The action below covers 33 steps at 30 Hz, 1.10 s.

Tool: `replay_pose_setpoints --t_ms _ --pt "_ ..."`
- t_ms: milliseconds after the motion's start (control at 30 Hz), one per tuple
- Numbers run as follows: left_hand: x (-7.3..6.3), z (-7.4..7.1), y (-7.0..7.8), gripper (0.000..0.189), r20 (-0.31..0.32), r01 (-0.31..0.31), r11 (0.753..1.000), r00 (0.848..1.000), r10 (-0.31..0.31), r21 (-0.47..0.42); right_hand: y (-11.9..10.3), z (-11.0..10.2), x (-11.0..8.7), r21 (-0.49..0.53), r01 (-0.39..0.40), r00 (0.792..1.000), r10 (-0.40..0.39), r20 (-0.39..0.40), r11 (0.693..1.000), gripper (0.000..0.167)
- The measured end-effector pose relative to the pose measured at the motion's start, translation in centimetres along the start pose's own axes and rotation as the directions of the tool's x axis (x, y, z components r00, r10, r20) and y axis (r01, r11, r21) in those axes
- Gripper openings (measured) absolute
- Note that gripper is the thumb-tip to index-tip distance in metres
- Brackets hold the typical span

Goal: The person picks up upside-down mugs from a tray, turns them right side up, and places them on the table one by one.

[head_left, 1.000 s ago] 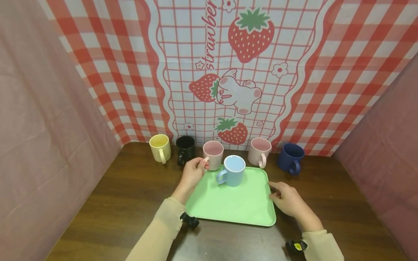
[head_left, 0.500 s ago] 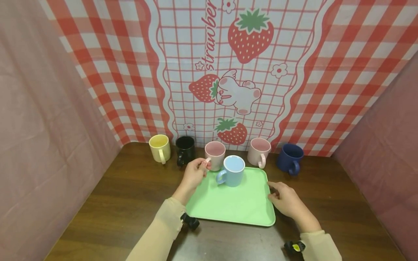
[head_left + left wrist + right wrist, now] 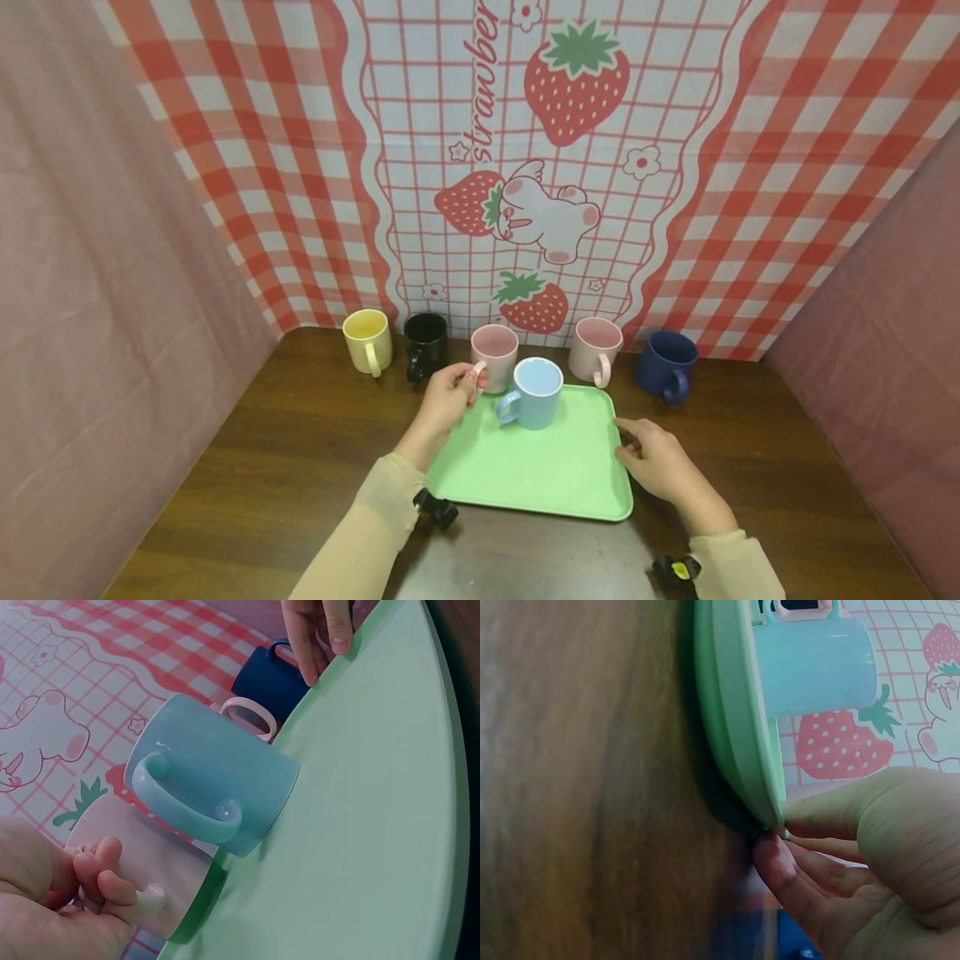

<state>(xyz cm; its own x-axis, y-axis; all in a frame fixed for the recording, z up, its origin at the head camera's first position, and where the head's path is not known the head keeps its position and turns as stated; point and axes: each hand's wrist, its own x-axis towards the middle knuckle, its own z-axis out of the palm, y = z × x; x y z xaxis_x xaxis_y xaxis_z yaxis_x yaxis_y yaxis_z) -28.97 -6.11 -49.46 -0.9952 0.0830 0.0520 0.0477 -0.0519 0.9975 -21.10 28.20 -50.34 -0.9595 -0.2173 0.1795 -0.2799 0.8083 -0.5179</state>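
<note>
My left hand (image 3: 442,408) pinches the handle of a pink mug (image 3: 497,358), which stands upright at the back left edge of a light green tray (image 3: 547,475). In the left wrist view the curled fingertips (image 3: 112,889) wrap that handle, and the mug's base is close over the tray's rim. A light blue mug (image 3: 536,396) stands on the tray just right of it, its handle to the left. My right hand (image 3: 660,458) holds the tray's right rim, thumb (image 3: 821,814) on one side and a finger on the other in the right wrist view.
Behind the tray stand a yellow mug (image 3: 367,342), a black mug (image 3: 426,343), a second pink mug (image 3: 595,350) and a dark blue mug (image 3: 666,364). A red-and-white strawberry cloth (image 3: 525,192) hangs right behind them. The table (image 3: 300,442) is dark wood.
The pink mug in my left hand has moved slightly to the right, closer to the light blue mug. My right hand stays at the tray's rim.
</note>
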Motion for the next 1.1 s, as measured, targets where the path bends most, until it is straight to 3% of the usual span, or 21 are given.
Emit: replay_pose_setpoints --t_ms 233,633,767,933,1100 --pt "0.04 -0.33 0.21 0.023 0.02 0.037 0.999 0.999 -0.037 -0.012 -0.03 -0.05 0.01 -0.006 0.006 1.0 -0.006 -0.003 1.0 0.042" --pt "0.11 -0.71 0.27 0.021 0.002 0.037 0.999 0.999 -0.037 0.029 -0.1 -0.01 -0.03 -0.002 0.01 1.0 -0.01 -0.003 1.0 0.042" --pt "-0.03 -0.79 0.47 0.019 -0.03 0.022 0.993 0.999 -0.019 0.113 -0.15 -0.01 0.01 -0.005 0.014 1.0 -0.014 -0.005 1.0 0.042" --pt "-0.12 -0.86 0.62 0.017 -0.081 0.001 0.962 0.996 0.022 0.274 -0.16 -0.07 -0.02 0.002 0.013 1.0 -0.013 0.003 1.0 0.042" --pt "-0.06 -0.91 0.64 0.017 -0.07 -0.009 0.956 0.997 0.03 0.293 0.06 -0.18 -0.07 -0.002 0.016 1.0 -0.016 0.01 1.0 0.043"
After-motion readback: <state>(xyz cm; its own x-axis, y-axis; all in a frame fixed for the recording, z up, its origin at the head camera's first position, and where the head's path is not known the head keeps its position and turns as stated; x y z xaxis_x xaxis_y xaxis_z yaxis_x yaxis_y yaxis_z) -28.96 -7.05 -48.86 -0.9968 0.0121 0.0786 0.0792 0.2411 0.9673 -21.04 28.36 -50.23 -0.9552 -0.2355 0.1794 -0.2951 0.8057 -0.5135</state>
